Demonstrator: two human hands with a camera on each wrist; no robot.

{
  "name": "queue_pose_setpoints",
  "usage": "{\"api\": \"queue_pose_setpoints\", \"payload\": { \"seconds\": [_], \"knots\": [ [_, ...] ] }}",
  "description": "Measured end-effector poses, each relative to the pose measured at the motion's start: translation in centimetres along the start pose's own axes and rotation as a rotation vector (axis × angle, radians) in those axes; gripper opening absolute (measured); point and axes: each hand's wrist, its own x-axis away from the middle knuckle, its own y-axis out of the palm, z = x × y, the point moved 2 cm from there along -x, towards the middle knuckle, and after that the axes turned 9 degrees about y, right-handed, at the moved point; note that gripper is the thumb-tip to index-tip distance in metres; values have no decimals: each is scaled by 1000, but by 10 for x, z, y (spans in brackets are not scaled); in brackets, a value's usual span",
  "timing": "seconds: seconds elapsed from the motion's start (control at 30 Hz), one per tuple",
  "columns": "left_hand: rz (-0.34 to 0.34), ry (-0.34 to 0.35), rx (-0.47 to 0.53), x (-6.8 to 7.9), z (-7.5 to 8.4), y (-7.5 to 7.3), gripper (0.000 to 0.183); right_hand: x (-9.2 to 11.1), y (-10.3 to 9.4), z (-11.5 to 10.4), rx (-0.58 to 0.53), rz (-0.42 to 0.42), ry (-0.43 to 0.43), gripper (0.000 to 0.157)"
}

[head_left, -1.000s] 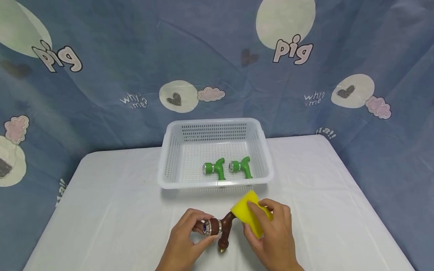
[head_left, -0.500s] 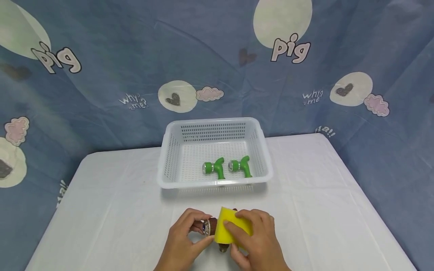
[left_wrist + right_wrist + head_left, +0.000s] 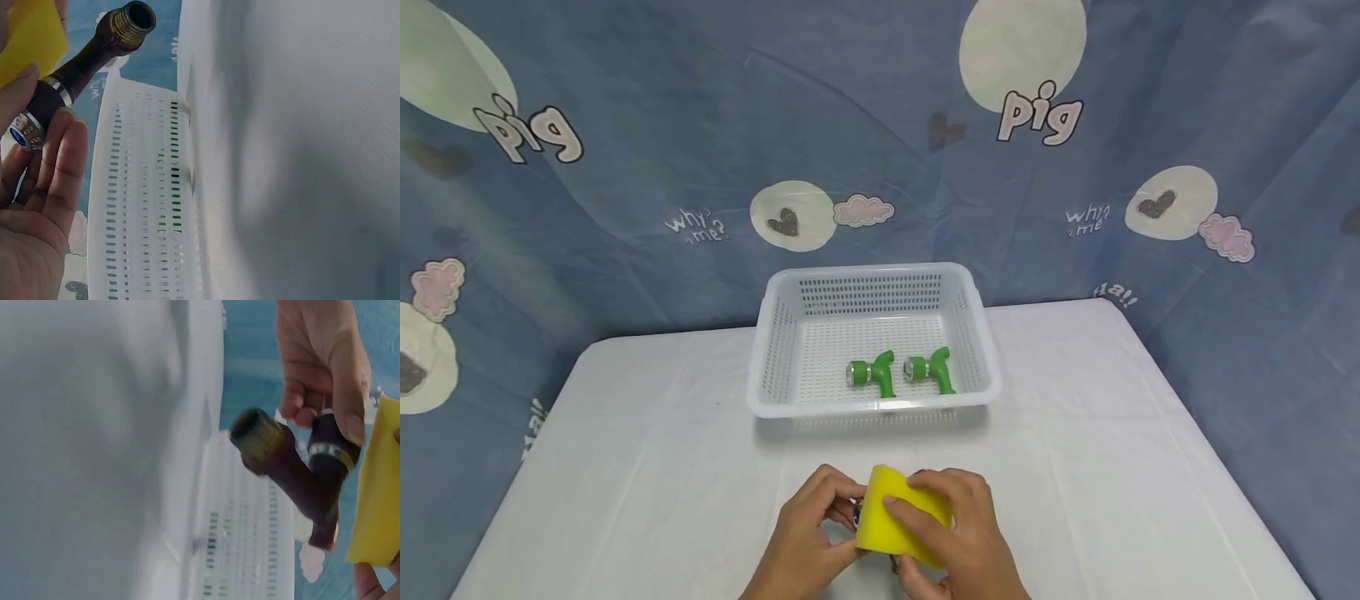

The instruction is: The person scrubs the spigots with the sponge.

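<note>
My left hand (image 3: 820, 527) grips the round knob end of a dark brown faucet (image 3: 306, 487), thumb on one side and fingers on the other. In the left wrist view the faucet's brass-threaded inlet (image 3: 132, 25) sticks out beyond the fingers, and a blue disc marks the knob's face. My right hand (image 3: 958, 529) holds a bent yellow sponge (image 3: 898, 512) between thumb and fingers. Seen from the head, the sponge lies over the faucet and hides most of it; only the knob's edge and the inlet tip show.
A white perforated plastic basket (image 3: 760, 408) stands behind the hands on the white-covered table (image 3: 647, 467). Inside it lie two green faucets (image 3: 880, 373), side by side near the front wall. A blue printed cloth (image 3: 880, 125) hangs behind the table.
The right hand has brought the sponge left and down, from the faucet's spout across its body toward the knob. The left hand keeps its grip with little movement.
</note>
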Motion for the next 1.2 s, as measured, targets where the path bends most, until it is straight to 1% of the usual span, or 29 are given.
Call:
{"api": "queue_pose_setpoints", "payload": {
  "seconds": [0.07, 0.17, 0.23, 0.3, 0.4, 0.43, 0.5, 0.6, 0.67, 0.73, 0.77, 0.83, 0.87, 0.93, 0.97, 1.0, 1.07, 1.13, 1.2],
  "knots": [
    [0, 42, -11, 1, -1, 0, 45, 1, 4, -1, 11, 0, -20, 34],
    [-5, 75, -15, 3, -2, -1, 44, 2, 7, 0, 35, -4, -27, 35],
    [-19, 70, -3, 3, -2, -2, 43, 3, 7, 2, 47, -13, -25, 34],
    [-37, 42, 6, 3, -2, -3, 42, 4, 6, 5, 53, -24, -22, 32],
    [-51, -26, 42, 2, -1, -5, 42, 6, 3, 10, 57, -49, 2, 35],
    [-49, -52, 57, 2, -1, -6, 41, 6, 1, 13, 62, -55, 15, 36],
    [-29, -81, 85, 3, -1, -7, 42, 8, -2, 17, 83, -73, 51, 35],
    [25, -169, 155, 2, -2, -9, 41, 9, -5, 20, 121, -58, 88, 32],
    [61, -247, 216, 2, -3, -11, 40, 10, -6, 21, 127, -34, 101, 33],
    [98, -348, 278, 2, -4, -12, 40, 11, -5, 18, 115, -6, 86, 35],
    [116, -386, 295, 1, -4, -13, 41, 12, -4, 16, 106, -9, 81, 35],
    [159, -452, 318, 1, -6, -15, 42, 14, 0, 9, 91, -20, 62, 36],
    [175, -473, 316, 1, -7, -16, 42, 15, 2, 6, 83, -27, 53, 36],
    [193, -510, 300, 1, -8, -18, 42, 16, 6, -1, 67, -44, 43, 35],
    [190, -520, 302, 1, -9, -18, 42, 17, 7, -4, 61, -53, 48, 35],
    [181, -534, 309, 1, -10, -17, 42, 17, 9, -6, 50, -53, 49, 35],
    [143, -549, 326, 2, -11, -16, 42, 16, 11, -7, 27, -53, 48, 34],
    [112, -549, 368, 3, -12, -15, 42, 15, 12, -8, 13, -69, 57, 33],
    [91, -529, 425, 3, -13, -15, 41, 15, 12, -8, 1, -86, 67, 33]
  ]
}}
